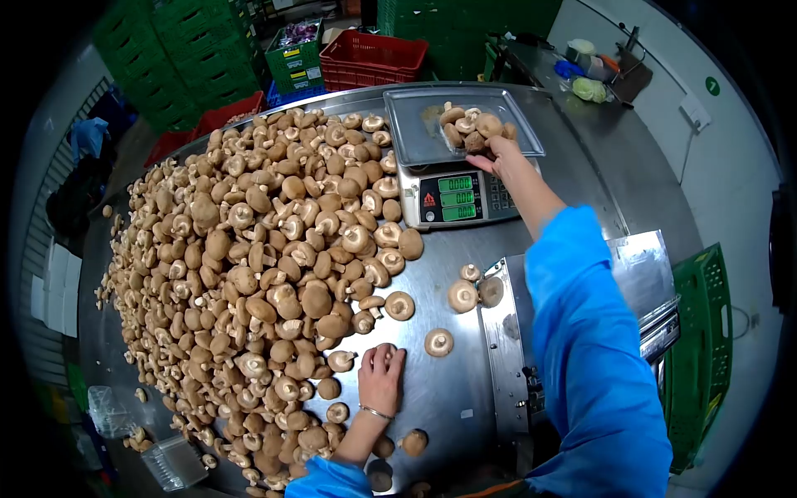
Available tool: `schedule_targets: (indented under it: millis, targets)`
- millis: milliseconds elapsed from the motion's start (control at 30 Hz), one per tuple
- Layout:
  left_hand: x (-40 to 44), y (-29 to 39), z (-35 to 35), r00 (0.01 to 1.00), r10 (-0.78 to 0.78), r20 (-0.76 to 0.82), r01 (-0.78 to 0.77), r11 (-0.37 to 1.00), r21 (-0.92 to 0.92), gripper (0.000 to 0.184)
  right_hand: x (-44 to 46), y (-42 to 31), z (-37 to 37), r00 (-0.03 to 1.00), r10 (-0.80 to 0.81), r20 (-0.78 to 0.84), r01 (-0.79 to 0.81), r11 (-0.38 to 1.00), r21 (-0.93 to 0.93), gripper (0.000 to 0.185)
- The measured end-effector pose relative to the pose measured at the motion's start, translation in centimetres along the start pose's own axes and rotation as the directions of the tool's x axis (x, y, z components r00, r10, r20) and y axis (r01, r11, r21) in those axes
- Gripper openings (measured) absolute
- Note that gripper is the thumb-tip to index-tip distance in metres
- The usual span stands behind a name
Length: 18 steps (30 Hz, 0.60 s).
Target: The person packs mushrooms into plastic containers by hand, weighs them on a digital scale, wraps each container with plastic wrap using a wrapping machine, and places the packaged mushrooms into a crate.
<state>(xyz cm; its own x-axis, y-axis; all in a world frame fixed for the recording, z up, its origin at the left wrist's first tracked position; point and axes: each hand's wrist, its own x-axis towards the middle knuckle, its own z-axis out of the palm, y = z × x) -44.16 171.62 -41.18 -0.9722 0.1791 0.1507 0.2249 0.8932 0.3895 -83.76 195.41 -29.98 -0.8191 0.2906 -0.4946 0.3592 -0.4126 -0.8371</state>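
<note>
My right hand [505, 162] reaches over the scale's pan [411, 124], its fingers closed at the near edge of a cluster of brown mushrooms [469, 124]. The cluster seems to sit in a clear plastic tray, though its edges barely show. Below the pan, the scale's display [457, 197] reads zeros on all lines. My left hand [381, 380] rests low at the right edge of a big mushroom heap [249, 274], fingers curled down; whatever is under them is hidden. Several loose mushrooms [438, 342] lie stem up to its right.
A metal machine [515, 349] stands under my right arm. Empty clear trays [174, 463] lie at the lower left. Behind the steel table [452, 274] are a red crate [374, 58] and stacked green crates [178, 58]. Another green crate [697, 349] stands at the right.
</note>
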Motion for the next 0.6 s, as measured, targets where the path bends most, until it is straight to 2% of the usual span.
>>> schedule_targets:
  millis: [67, 100, 167, 200, 233, 300, 333, 367, 433, 500, 533, 567, 600]
  targets:
    - [0.2, -0.3, -0.8, 0.998, -0.010, -0.056, 0.009, 0.999, -0.033, 0.037, -4.4, -0.9, -0.6, 0.977, 0.209, 0.053, -0.201, 0.972, -0.123, 0.032]
    - [0.0, -0.7, -1.0, 0.993, -0.072, -0.093, 0.060, 0.990, -0.125, 0.036, -7.3, -1.1, -1.2, 0.947, 0.315, 0.068, -0.298, 0.936, -0.189, 0.030]
    - [-0.6, 0.1, -2.8, 0.943, -0.288, -0.167, 0.198, 0.888, -0.414, 0.038, -15.1, 0.7, -3.9, 0.891, 0.328, 0.313, -0.207, 0.909, -0.361, 0.029]
    - [-0.3, 1.9, -4.5, 0.863, -0.503, -0.054, 0.341, 0.656, -0.673, 0.041, -18.6, 1.1, -5.3, 0.756, 0.440, 0.484, -0.150, 0.837, -0.526, 0.035]
    - [0.0, 3.9, -6.3, 0.867, -0.493, -0.071, 0.303, 0.636, -0.710, 0.044, -23.5, 0.9, -6.0, 0.612, 0.541, 0.577, -0.041, 0.750, -0.660, 0.045]
    - [1.2, 8.8, -9.0, 0.890, -0.407, -0.207, 0.098, 0.614, -0.783, 0.050, -29.6, 3.3, -7.8, 0.478, 0.605, 0.637, 0.111, 0.678, -0.726, 0.058]
    - [1.8, 10.6, -10.1, 0.913, -0.316, -0.258, 0.012, 0.653, -0.758, 0.052, -31.5, 3.7, -8.4, 0.400, 0.641, 0.655, 0.124, 0.671, -0.731, 0.063]
    - [2.4, 11.9, -11.0, 0.926, -0.215, -0.310, -0.084, 0.685, -0.724, 0.053, -31.2, 5.4, -9.6, 0.358, 0.428, 0.830, 0.525, 0.643, -0.558, 0.063]
    - [2.9, 13.4, -12.2, 0.954, -0.103, -0.282, -0.123, 0.723, -0.679, 0.058, -32.0, 3.8, -10.6, 0.349, 0.288, 0.892, 0.737, 0.504, -0.451, 0.060]
    - [3.2, 14.1, -13.2, 0.962, 0.032, -0.272, -0.195, 0.777, -0.598, 0.064, -32.0, 2.0, -12.3, 0.357, 0.281, 0.891, 0.755, 0.474, -0.452, 0.062]
    - [3.1, 14.7, -13.6, 0.959, 0.045, -0.279, -0.204, 0.793, -0.575, 0.067, -31.7, 1.2, -13.2, 0.362, 0.280, 0.889, 0.764, 0.458, -0.455, 0.063]
    - [3.2, 14.4, -14.1, 0.961, 0.078, -0.265, -0.203, 0.851, -0.484, 0.065, -31.1, 0.4, -14.0, 0.416, 0.198, 0.887, 0.743, 0.488, -0.458, 0.058]
    - [3.3, 13.6, -14.3, 0.961, 0.040, -0.274, -0.161, 0.886, -0.434, 0.060, -30.2, -0.7, -14.7, 0.470, 0.119, 0.875, 0.722, 0.518, -0.458, 0.054]
